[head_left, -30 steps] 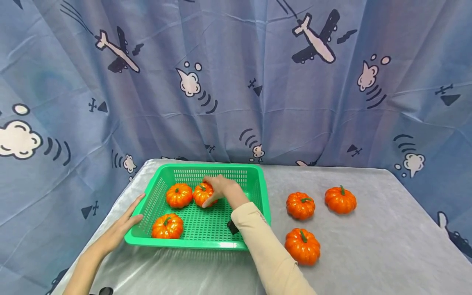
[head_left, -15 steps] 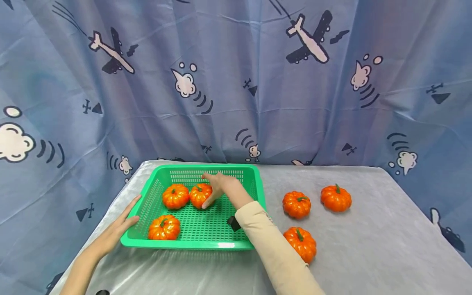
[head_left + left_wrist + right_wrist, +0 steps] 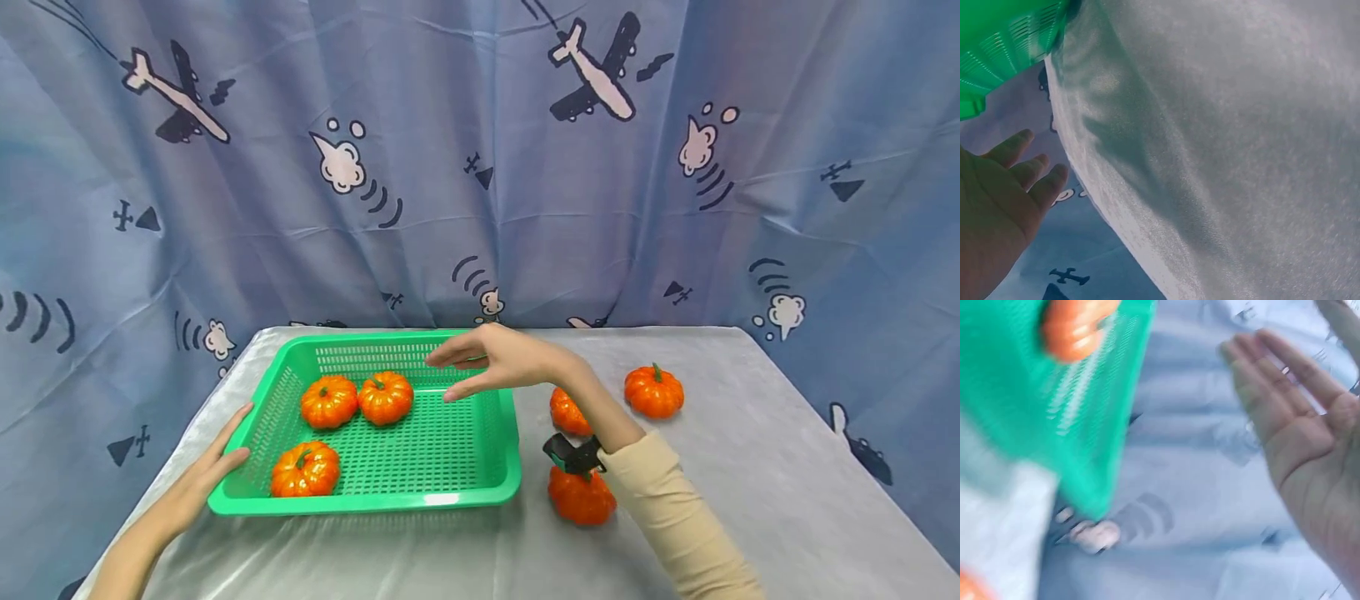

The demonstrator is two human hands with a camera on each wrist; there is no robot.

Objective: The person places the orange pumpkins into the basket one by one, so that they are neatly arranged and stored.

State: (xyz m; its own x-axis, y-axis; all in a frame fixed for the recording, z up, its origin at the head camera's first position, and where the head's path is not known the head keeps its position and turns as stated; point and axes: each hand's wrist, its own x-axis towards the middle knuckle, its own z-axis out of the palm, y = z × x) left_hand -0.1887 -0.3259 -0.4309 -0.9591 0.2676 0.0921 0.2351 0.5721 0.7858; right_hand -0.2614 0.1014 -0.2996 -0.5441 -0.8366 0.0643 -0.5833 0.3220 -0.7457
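Observation:
A green plastic basket (image 3: 352, 502) holds a shiny orange pumpkin (image 3: 305, 469) at its front left and two more, a left one (image 3: 328, 402) and a right one (image 3: 386, 398), side by side farther back. My left hand (image 3: 197, 483) is at the basket's left rim, its fingers extended; whether they touch it I cannot tell. Above the basket's right side hovers my right hand (image 3: 504, 358), fingers spread and holding nothing. Its palm (image 3: 1316, 450) shows bare in the right wrist view. The left wrist view shows my left palm (image 3: 997, 206) bare, below the basket's corner.
Right of the basket, a front pumpkin (image 3: 582, 497) and a middle one (image 3: 567, 412) are partly hidden by my right wrist and its black band (image 3: 573, 454). Another pumpkin (image 3: 654, 392) sits farther right on the silvery cloth (image 3: 750, 500). A blue patterned curtain (image 3: 420, 150) hangs behind.
My right hand has let go of the back right pumpkin in the basket and has risen to the right. The head view has turned rightward. My left hand stays by the rim.

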